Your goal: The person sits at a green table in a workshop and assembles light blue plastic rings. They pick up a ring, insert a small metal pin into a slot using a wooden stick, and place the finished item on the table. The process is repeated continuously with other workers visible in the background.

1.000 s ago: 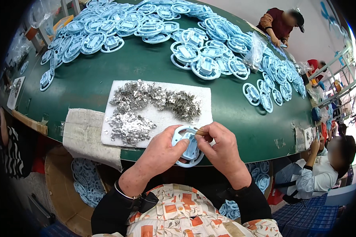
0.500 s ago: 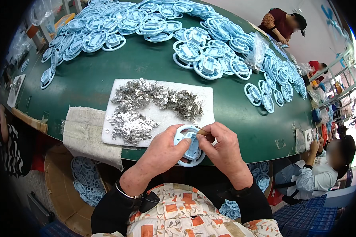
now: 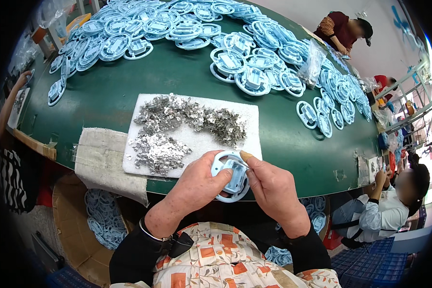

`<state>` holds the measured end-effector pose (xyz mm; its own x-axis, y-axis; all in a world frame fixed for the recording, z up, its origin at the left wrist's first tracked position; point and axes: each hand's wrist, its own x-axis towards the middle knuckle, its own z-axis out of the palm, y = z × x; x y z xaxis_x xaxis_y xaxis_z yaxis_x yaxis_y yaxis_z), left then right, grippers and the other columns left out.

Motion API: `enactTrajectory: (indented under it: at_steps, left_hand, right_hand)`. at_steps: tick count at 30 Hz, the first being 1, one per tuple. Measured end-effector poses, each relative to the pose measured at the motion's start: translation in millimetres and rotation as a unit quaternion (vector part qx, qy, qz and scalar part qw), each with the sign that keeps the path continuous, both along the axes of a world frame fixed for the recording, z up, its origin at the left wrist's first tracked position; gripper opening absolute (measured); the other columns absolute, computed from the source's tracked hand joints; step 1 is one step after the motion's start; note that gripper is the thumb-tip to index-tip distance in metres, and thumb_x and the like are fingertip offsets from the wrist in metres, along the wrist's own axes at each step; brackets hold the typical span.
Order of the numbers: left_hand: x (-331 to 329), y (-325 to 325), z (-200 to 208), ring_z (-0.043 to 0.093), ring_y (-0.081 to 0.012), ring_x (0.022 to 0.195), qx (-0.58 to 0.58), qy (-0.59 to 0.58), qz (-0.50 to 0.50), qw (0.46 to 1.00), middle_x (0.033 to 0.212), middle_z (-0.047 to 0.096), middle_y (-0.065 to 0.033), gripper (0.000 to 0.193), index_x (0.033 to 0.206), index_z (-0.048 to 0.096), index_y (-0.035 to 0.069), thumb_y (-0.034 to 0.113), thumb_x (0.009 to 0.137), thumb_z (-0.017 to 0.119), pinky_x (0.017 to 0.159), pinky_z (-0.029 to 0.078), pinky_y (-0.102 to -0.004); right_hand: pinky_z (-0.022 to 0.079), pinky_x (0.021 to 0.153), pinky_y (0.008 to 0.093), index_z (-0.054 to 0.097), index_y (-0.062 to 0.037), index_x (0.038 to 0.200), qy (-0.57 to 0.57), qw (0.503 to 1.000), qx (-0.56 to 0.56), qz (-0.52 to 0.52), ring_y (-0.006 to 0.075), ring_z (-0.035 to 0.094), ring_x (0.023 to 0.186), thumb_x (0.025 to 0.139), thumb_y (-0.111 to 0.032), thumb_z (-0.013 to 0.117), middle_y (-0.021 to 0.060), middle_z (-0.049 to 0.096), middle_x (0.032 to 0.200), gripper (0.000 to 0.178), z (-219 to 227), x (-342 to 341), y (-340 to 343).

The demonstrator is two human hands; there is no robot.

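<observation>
In the head view, the bare left hand [image 3: 194, 185] gripped a light-blue oval plastic ring piece with a recessed centre [image 3: 236, 178] at the near edge of the dark-green table [image 3: 177, 74], while the bare right hand [image 3: 276, 189] touched its upper right rim, fingers drawn close together, though whether they pinched anything I could not tell. Just beyond, toward that same edge, a white rectangular foam board [image 3: 199, 146] carried heaped small silver metal pieces [image 3: 161, 151].

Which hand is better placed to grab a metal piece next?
Probably the right hand: its fingertips are at the upper right edge of the blue plastic frame, near the metal pieces. The left hand is busy gripping the frame's left side.
</observation>
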<state>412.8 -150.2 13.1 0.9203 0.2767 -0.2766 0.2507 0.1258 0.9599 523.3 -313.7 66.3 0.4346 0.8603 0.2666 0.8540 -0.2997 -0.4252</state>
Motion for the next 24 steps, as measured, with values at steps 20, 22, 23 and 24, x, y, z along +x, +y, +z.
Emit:
enactTrajectory:
  at_steps: [20,22,23,24]
  left_hand:
    - [-1,-2,12,0.073,-0.0213,0.093,-0.032,-0.004,0.013,0.999,0.114,0.069,-0.0203,0.048,0.137,0.05,-0.009,0.016,0.098,0.059,0.074,0.064,-0.034]
    - [-1,-1,18,0.071,-0.0168,0.096,-0.029,0.014,0.009,0.999,0.115,0.069,-0.0157,0.045,0.14,0.05,-0.006,0.014,0.101,0.06,0.078,0.063,-0.0311]
    - [-1,-1,20,0.07,-0.0145,0.097,-0.028,0.023,0.007,0.999,0.116,0.069,-0.0133,0.044,0.141,0.05,-0.005,0.013,0.102,0.06,0.079,0.062,-0.0296]
    - [-1,-1,20,0.07,-0.0145,0.097,-0.03,0.019,0.008,0.999,0.116,0.069,-0.0134,0.044,0.141,0.05,-0.005,0.013,0.102,0.06,0.08,0.062,-0.0296]
  right_hand:
    - [0.049,0.053,0.0392,0.073,-0.0207,0.122,-0.102,0.988,-0.112,-0.008,0.0268,0.064,0.058,0.085,-0.005,0.072,0.0065,0.063,0.068,0.041,11,4,-14]
    - [0.05,0.054,0.0395,0.073,-0.0198,0.122,-0.082,0.99,-0.11,-0.009,0.0274,0.065,0.059,0.084,-0.005,0.072,0.008,0.065,0.069,0.041,14,3,-12]
    - [0.05,0.054,0.0397,0.073,-0.0194,0.122,-0.072,0.991,-0.109,-0.01,0.0277,0.066,0.06,0.084,-0.005,0.072,0.0087,0.066,0.07,0.04,15,3,-11]
    - [0.05,0.054,0.0404,0.073,-0.0188,0.121,-0.062,0.992,-0.112,-0.014,0.0286,0.066,0.061,0.085,-0.006,0.071,0.0099,0.066,0.07,0.038,16,3,-10]
